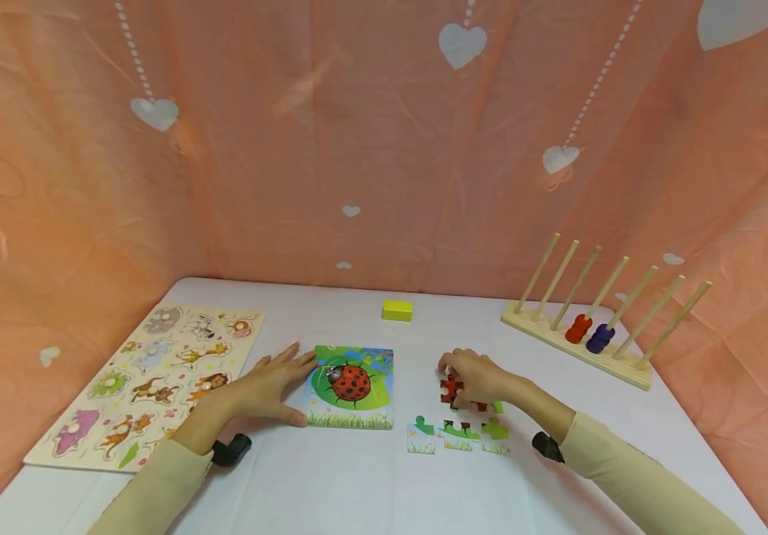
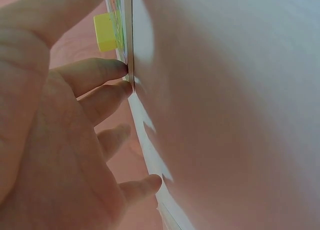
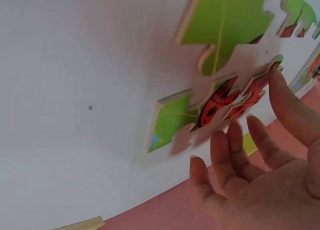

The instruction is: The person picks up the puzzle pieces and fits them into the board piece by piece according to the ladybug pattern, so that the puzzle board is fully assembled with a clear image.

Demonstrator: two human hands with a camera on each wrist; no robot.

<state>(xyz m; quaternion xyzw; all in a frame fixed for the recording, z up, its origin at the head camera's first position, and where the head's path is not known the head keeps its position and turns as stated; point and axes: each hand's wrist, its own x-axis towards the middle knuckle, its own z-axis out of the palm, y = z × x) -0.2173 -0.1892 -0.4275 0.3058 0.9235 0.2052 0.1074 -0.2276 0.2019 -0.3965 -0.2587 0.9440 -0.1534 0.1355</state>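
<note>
My left hand (image 1: 267, 390) lies at the left side of a square ladybug picture board (image 1: 380, 386), fingers spread. In the left wrist view its fingertips (image 2: 122, 69) meet the board's edge. My right hand (image 1: 480, 375) is over loose jigsaw pieces to the right of the board. Between its thumb and fingers it pinches a red ladybug puzzle piece (image 1: 449, 388), also seen in the right wrist view (image 3: 245, 105). A green-and-red puzzle piece (image 3: 172, 117) lies beside it. Closer to me is a row of grass pieces (image 1: 420, 440), with green tabs on top.
A wooden animal puzzle board (image 1: 177, 364) lies at the left. The yellow block (image 1: 397, 310) stands behind the picture board. At the back right is a wooden peg rack (image 1: 574, 345) with red beads (image 1: 578, 328) and blue beads (image 1: 600, 339). A pink curtain (image 1: 377, 148) encloses the white table.
</note>
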